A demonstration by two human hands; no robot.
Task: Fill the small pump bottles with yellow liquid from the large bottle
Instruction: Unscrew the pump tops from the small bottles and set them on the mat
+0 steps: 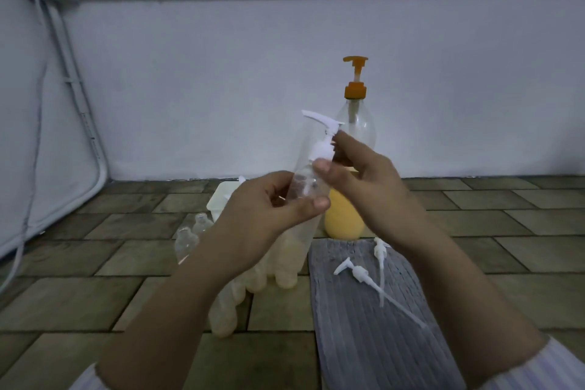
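Observation:
My left hand (269, 199) grips a small clear pump bottle (305, 176) held up at chest height. Its white pump head (323, 133) sits on the neck, and my right hand (357, 174) pinches the pump's collar with thumb and fingers. Behind them stands the large bottle (356, 130) with an orange pump top (356, 73); yellow liquid (342, 218) fills only its lower part. Two loose white pumps (357, 272) with long dip tubes lie on a grey ribbed cloth (373, 326).
Several small bottles holding yellowish liquid (285, 263) stand below my left hand, with clear empty ones (190, 237) to their left. A white tub (221, 199) sits behind them. The floor is brown tile; a grey wall with a pipe and cables runs behind.

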